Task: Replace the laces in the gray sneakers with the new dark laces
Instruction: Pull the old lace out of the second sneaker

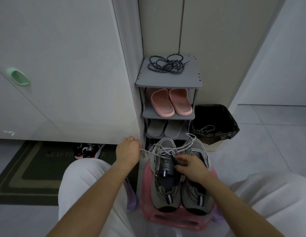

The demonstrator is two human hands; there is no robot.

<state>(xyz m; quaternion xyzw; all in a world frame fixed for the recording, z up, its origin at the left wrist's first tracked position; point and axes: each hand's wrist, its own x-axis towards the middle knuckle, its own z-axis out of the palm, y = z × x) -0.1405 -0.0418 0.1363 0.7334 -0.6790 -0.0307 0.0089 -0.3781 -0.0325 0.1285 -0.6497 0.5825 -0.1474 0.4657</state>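
Two gray sneakers stand side by side on a pink stool (172, 219): the left sneaker (163, 190) and the right sneaker (196, 194). My left hand (128, 150) grips the end of a light gray lace (167, 150) and holds it taut out to the left of the left sneaker. Loose loops of that lace lie over both toes. My right hand (191, 166) holds the left sneaker by its tongue and upper edge. The new dark laces (167, 65) lie in a tangle on top of the gray shoe rack (169, 82).
Pink slippers (169, 102) and gray slippers (166, 129) fill the rack's lower shelves. A bin with a black liner (215, 124) right of the rack holds a light lace. White cabinet at left, dark doormat (29, 173) and black sneakers (88, 150) under it. My knees flank the stool.
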